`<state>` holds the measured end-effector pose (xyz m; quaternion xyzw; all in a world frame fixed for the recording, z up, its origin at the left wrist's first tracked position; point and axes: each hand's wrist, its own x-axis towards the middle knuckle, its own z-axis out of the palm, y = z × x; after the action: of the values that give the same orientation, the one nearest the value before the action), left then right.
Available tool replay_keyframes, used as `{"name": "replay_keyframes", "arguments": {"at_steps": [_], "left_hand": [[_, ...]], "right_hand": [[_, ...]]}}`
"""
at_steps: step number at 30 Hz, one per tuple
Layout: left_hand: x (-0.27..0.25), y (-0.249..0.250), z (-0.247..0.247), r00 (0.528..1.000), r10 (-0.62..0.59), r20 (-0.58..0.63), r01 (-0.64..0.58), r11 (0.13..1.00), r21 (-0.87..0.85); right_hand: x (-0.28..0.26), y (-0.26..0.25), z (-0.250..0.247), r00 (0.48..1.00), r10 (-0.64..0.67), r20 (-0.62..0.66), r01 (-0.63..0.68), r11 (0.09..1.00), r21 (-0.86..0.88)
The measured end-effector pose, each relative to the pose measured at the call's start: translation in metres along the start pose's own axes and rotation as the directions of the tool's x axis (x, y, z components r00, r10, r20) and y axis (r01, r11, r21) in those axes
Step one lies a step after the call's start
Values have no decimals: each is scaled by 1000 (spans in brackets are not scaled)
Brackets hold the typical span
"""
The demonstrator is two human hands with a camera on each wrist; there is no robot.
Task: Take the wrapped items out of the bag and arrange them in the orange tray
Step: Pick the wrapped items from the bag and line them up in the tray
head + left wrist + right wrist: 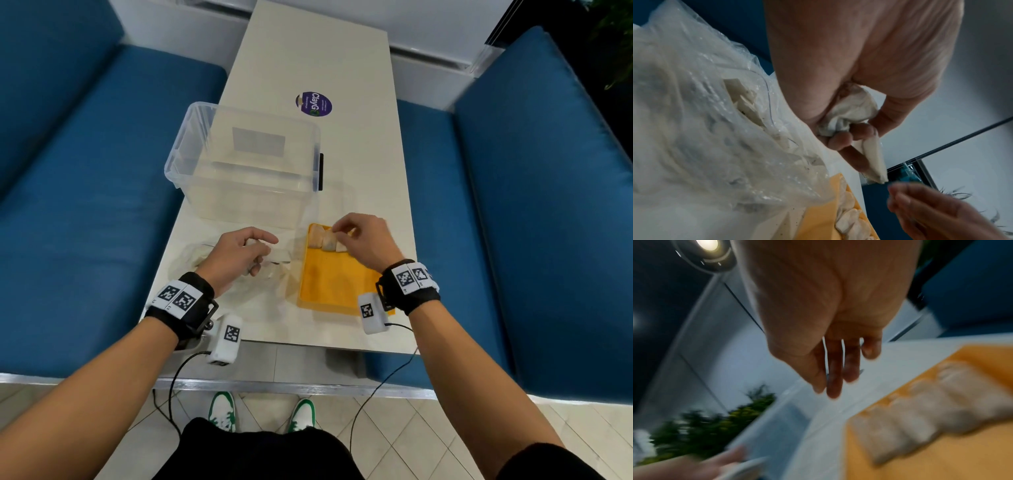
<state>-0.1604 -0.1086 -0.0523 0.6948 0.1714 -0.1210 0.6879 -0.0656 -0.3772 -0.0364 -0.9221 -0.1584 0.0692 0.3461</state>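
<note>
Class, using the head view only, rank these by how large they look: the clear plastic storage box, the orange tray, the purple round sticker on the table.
1. Clear plastic storage box, largest.
2. Orange tray, though its near corner is hidden by the wrist.
3. Purple round sticker, smallest; it lies farthest from the camera, which shrinks it further.

One legible word here: "ClayG" in white letters on a round purple sticker (313, 104), stuck to the table (308, 51) beyond the clear plastic bin (239, 164). The sticker's smaller print is too tiny to read. The wristbands carry only black-and-white square marker patterns.
</note>
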Motion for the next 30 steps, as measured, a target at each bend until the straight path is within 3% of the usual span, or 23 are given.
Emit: {"name": "replay_keyframes", "arguments": {"at_steps": [5,8,15,18,21,24,30], "left_hand": [[-2,9,6,996,71,54,-68,996,-52],[-4,13,5,992,101,75,-97,994,-58],[-9,8,-6,997,77,8,-75,984,-163],[-14,2,-3,995,94,18,-93,994,-54],[-17,1,1,990,142,-24,-142,990,16],[-16,-1,-1,988,152,-13,-151,988,40],[-18,-2,1,987,157,21,-158,980,118]], "right_hand": [[2,-56,30,939,-75,335,13,983,183],[3,-67,40,913,-94,398,-14,965,261],[-6,-76,47,960,-38,277,-111,857,503],[-7,-78,50,977,-2,212,-124,806,579],[-8,-81,51,980,10,200,-116,843,526],[-6,-85,47,991,-68,111,21,924,382],[-4,-92,41,989,-144,38,130,959,251]]}}
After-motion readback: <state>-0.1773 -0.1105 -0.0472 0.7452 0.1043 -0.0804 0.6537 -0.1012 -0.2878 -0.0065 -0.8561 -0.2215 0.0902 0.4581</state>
